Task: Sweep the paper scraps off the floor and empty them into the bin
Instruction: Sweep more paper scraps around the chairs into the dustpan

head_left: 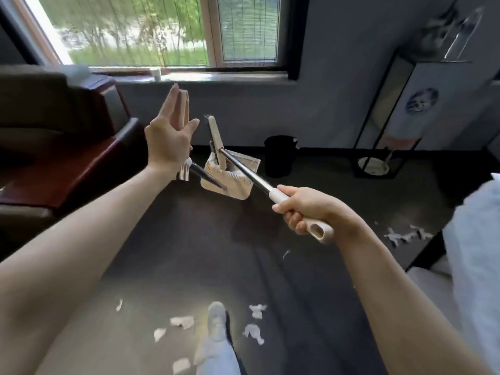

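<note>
The right hand is curled tight round the pale grip of the broom, whose dark pole runs away to the far left, where its head stands in the dustpan. The left hand is spread, fingers straight and thumb wide, just beside the dustpan's upright handle. It holds nothing, and blur hides whether the palm touches the handle.

Both tools hang above the dark floor, not yet at work. The paper scraps lie near, scattered about the person's shoe, with another cluster off to the right. The black bin stands far off against the wall under the window.

The step in hand looks like parting broom from dustpan. To do it well, the left hand should take firm hold of the dustpan handle before the right lifts the broom head free. Then the pan's lip belongs flat on the floor near the scraps, with short strokes, since light paper will flutter off.
</note>
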`<state>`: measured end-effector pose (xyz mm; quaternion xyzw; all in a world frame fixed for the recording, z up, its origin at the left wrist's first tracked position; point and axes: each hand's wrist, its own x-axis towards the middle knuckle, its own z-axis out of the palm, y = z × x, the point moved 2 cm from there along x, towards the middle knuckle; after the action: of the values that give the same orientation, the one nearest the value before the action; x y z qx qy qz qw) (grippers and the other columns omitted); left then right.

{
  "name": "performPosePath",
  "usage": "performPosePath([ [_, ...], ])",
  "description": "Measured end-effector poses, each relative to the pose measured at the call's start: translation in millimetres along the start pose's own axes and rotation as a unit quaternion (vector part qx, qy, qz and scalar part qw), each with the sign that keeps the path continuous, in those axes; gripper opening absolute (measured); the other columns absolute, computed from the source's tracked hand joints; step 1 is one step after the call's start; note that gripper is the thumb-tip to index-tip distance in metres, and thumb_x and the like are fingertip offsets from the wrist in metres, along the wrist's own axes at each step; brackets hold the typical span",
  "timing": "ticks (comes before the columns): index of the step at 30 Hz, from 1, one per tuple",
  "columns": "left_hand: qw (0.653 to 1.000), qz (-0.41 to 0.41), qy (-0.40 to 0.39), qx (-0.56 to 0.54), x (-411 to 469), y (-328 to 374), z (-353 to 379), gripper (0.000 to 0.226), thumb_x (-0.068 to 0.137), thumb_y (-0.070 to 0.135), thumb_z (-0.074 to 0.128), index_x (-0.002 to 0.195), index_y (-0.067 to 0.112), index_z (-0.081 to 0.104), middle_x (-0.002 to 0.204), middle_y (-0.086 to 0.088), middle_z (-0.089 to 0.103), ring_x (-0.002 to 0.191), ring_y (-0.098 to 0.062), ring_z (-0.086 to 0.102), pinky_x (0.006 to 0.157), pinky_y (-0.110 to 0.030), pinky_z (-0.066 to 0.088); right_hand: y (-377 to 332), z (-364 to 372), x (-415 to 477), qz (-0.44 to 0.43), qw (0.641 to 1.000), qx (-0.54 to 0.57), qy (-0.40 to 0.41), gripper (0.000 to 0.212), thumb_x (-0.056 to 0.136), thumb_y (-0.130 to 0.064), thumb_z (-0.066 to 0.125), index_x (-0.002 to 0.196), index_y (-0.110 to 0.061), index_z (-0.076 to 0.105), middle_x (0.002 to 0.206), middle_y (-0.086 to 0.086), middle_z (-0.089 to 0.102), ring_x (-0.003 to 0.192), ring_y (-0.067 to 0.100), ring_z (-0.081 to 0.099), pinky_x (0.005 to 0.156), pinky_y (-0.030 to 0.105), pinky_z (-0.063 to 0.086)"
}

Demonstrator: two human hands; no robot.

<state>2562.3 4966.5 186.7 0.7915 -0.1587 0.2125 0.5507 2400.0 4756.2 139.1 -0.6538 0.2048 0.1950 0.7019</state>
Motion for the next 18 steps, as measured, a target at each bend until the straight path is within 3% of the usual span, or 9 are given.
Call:
performPosePath([
  [2,1.0,0.007,-0.017,-0.011,62,-36,32,0.073,0.084,0.017,0.072,0.146,0.033,0.037,0.131,0.025,0.044,0.102,-0.024,0.068,0.084,-0.045,0.057,-29,-9,61,-0.004,1.0,0.004,0.016,0.066,0.097,0.001,0.045,0.15,-0.03,0.022,0.048,-0.003,0.036,0.032,0.001,0.034,0.029,0.012,0.028],
  [3,0.999,0.013,-0.027,-0.021,93,-54,48,0.072,0.085,0.017,0.072,0.146,0.034,0.038,0.131,0.024,0.046,0.089,-0.02,0.071,0.071,-0.036,0.06,-44,-14,91,-0.004,1.0,0.013,0.019,0.066,0.097,0.001,0.044,0.15,-0.031,0.022,0.046,-0.003,0.036,0.032,0.0,0.033,0.028,0.012,0.028],
  [5,0.998,0.027,-0.044,-0.038,153,-85,83,0.071,0.085,0.016,0.072,0.145,0.034,0.039,0.131,0.02,0.048,0.058,-0.006,0.065,0.047,-0.018,0.051,-73,-29,148,-0.004,0.999,0.034,0.021,0.065,0.097,0.001,0.044,0.149,-0.032,0.022,0.043,-0.004,0.036,0.031,0.0,0.034,0.028,0.012,0.029],
  [7,0.996,0.027,-0.079,-0.039,203,-108,118,0.07,0.086,0.014,0.071,0.145,0.034,0.039,0.129,0.023,0.047,0.051,-0.004,0.061,0.045,-0.015,0.048,-97,-44,196,0.008,0.997,0.062,0.039,0.067,0.098,0.0,0.044,0.15,-0.034,0.019,0.042,-0.005,0.038,0.031,0.0,0.035,0.028,0.012,0.029],
  [10,0.992,0.054,-0.113,-0.025,276,-132,166,0.07,0.087,0.014,0.07,0.146,0.035,0.038,0.134,0.016,0.051,0.07,-0.013,0.068,0.058,-0.022,0.057,-135,-68,257,0.009,0.992,0.115,0.053,0.068,0.098,0.0,0.044,0.15,-0.035,0.018,0.042,-0.005,0.04,0.032,0.0,0.036,0.028,0.012,0.03],
  [13,0.99,0.063,-0.129,-0.016,343,-159,212,0.07,0.088,0.012,0.068,0.148,0.031,0.037,0.139,0.003,0.054,0.071,-0.003,0.068,0.057,-0.013,0.053,-168,-98,315,0.017,0.986,0.151,0.073,0.069,0.097,-0.001,0.047,0.15,-0.035,0.018,0.045,-0.004,0.041,0.034,0.0,0.037,0.029,0.012,0.031],
  [16,0.986,0.061,-0.155,-0.017,399,-188,260,0.068,0.09,0.01,0.066,0.148,0.029,0.035,0.14,0.001,0.054,0.107,-0.023,0.065,0.089,-0.034,0.055,-193,-128,374,0.025,0.983,0.16,0.086,0.07,0.097,-0.002,0.048,0.151,-0.036,0.017,0.045,-0.003,0.042,0.034,0.001,0.037,0.029,0.013,0.032],
  [18,0.981,0.068,-0.18,-0.026,429,-209,292,0.067,0.091,0.007,0.064,0.148,0.027,0.035,0.142,0.001,0.051,0.113,-0.02,0.059,0.093,-0.026,0.052,-205,-146,410,0.025,0.981,0.167,0.098,0.071,0.097,-0.002,0.049,0.151,-0.036,0.017,0.044,-0.003,0.043,0.034,0.002,0.038,0.029,0.014,0.032],
])
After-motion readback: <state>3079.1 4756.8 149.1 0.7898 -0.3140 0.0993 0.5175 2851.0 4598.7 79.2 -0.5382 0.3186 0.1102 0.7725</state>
